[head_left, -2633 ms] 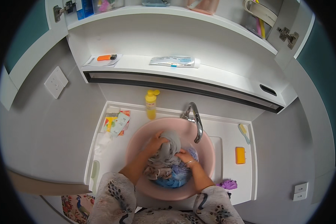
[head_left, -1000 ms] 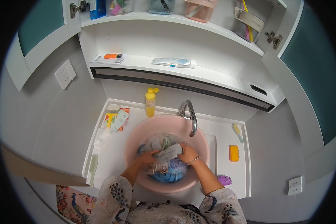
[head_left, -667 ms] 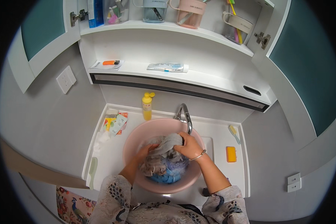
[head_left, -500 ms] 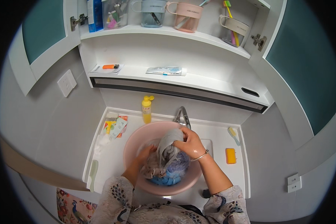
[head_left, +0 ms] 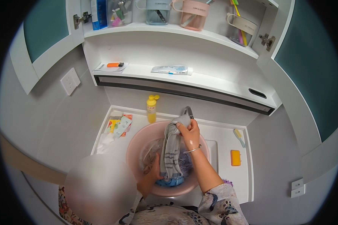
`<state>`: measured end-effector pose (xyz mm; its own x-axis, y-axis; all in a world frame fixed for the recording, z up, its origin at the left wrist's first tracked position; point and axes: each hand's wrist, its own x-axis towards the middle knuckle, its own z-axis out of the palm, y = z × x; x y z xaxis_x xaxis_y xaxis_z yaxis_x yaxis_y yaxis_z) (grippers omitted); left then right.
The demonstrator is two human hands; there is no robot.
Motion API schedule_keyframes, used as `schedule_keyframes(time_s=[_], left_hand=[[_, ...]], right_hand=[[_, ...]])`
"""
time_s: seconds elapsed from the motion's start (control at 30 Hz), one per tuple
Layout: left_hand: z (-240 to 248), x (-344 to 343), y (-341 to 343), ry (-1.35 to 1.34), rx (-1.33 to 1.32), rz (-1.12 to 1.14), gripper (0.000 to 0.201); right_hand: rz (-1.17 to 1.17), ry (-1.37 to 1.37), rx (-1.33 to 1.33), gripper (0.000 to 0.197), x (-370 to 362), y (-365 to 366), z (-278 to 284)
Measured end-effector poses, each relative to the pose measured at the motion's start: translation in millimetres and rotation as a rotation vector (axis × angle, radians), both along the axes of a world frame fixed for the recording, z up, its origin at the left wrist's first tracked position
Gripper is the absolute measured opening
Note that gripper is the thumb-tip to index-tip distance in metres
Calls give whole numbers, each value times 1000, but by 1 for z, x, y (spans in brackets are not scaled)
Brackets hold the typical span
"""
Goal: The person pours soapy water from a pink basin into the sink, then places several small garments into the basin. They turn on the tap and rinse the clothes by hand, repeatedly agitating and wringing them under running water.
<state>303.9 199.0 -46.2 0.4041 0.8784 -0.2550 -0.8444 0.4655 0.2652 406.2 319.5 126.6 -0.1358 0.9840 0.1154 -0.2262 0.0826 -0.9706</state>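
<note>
A pink basin (head_left: pixel 137 135) holds water and wet laundry. My right hand (head_left: pixel 190 134) is closed on the upper end of a grey striped cloth (head_left: pixel 172 150), pinching it near the basin's far rim. The cloth hangs down into the basin. At its lower left edge is my left hand (head_left: pixel 152 174), thumb stretched upward; the cloth partly hides its other fingers. Around the cloth lie a blue cloth (head_left: pixel 171 182), a purple-grey cloth (head_left: pixel 185 162) and a brownish cloth (head_left: pixel 151 154), partly under water.
Behind the basin stand a faucet (head_left: pixel 189 111) and a yellow bottle (head_left: pixel 151 109). Packets (head_left: pixel 120 125) lie at the left; a brush (head_left: pixel 239 138) and orange-yellow block (head_left: pixel 235 158) at the right. Above is a shelf (head_left: pixel 214 78) with toothpaste (head_left: pixel 171 70). A blurred patch covers the lower left.
My right hand has drawn the grey cloth upward, so it now hangs lengthwise with its stripes showing. My left hand has moved down beside its lower part. The view has shifted slightly.
</note>
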Motion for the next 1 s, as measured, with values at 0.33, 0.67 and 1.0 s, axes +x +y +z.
schedule_keyframes(time_s=[0.33, 0.67, 1.0], left_hand=[[13, 13, -8, 30, -177, 57, 68], [27, -29, -2, 207, -320, -120, 43], [137, -69, 36, 1494, 686, -1004, 59]], right_hand=[[124, -851, 702, 40, 62, -77, -105], [284, -756, 249, 67, 95, -58, -107], [550, -882, 1026, 101, 60, -33, -56]])
